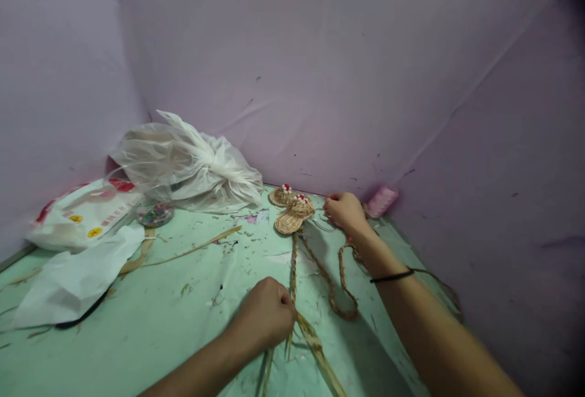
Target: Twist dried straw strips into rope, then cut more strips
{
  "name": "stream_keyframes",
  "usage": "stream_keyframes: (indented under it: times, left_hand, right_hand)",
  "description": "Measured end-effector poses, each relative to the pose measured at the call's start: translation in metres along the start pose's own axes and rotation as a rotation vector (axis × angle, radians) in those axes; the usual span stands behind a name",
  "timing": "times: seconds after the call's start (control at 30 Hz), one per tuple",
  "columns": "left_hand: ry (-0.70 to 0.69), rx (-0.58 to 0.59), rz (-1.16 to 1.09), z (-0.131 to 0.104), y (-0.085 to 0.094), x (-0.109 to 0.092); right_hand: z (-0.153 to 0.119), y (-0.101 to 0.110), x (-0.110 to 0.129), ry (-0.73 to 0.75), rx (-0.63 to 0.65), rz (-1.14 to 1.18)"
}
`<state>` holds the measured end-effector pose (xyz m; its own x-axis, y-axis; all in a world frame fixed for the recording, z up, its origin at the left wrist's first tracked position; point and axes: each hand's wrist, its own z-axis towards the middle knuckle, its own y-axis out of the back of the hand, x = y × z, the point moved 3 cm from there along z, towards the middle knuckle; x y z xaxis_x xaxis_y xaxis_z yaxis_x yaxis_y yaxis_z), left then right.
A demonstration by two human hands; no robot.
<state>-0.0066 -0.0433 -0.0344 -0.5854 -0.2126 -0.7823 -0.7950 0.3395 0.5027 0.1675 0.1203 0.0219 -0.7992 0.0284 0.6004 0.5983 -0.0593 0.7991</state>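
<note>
My left hand [269, 312] is closed on a braided straw cord [295, 263] near the front of the green table. Loose flat straw strands [320, 354] spread from below that hand toward the front edge. Farther back, my right hand [345, 211] is closed in a pinch beside two small woven slippers [292, 214] with red and white beads; what its fingers hold is too small to make out. More of the braid [333, 293] loops over the table between the hands.
A tied white plastic bag [210, 168] stands at the back left. Beside it are a red and white package [91, 211], a clear container of beads [154, 213] and a white sheet [80, 275]. A pink thread spool [382, 201] lies by the wall.
</note>
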Motion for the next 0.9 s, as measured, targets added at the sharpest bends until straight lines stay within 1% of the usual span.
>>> stream_keyframes:
  times: [0.07,0.13,0.17,0.33,0.4,0.47,0.53,0.6,0.7,0.8,0.9]
  left_hand:
    - [0.003,0.003,0.001,0.000,0.000,-0.001]
    - [0.003,0.010,0.017,0.000,0.000,-0.001]
    - [0.003,0.014,0.025,0.000,0.000,-0.001]
    - [0.011,0.015,0.034,0.002,-0.002,0.003]
    - [0.009,0.005,0.032,0.002,-0.002,0.004]
    - [0.005,-0.001,0.031,0.001,-0.002,0.004]
    - [0.003,0.006,0.022,0.001,-0.001,0.002]
    - [0.006,0.019,0.014,0.000,0.000,0.000]
    - [0.009,0.013,0.012,-0.001,0.000,-0.002]
    - [0.004,0.009,0.008,0.000,-0.001,0.000]
    - [0.003,0.014,0.007,0.001,-0.002,0.001]
  right_hand:
    - [0.009,0.006,0.003,0.070,-0.028,-0.089]
    - [0.016,0.003,0.008,0.156,0.017,-0.113]
    - [0.018,-0.001,0.012,0.205,0.064,-0.113]
    - [0.020,-0.026,0.022,0.432,0.392,-0.117]
    - [0.018,-0.028,0.022,0.522,0.450,-0.089]
    - [0.017,-0.027,0.022,0.599,0.472,-0.072]
    - [0.016,-0.023,0.020,0.616,0.464,-0.100]
    - [0.017,-0.015,0.015,0.576,0.390,-0.173]
    - [0.021,0.005,0.006,0.519,0.270,-0.284]
    - [0.028,0.027,-0.005,0.494,0.199,-0.312]
    - [0.040,0.039,-0.015,0.407,0.084,-0.346]
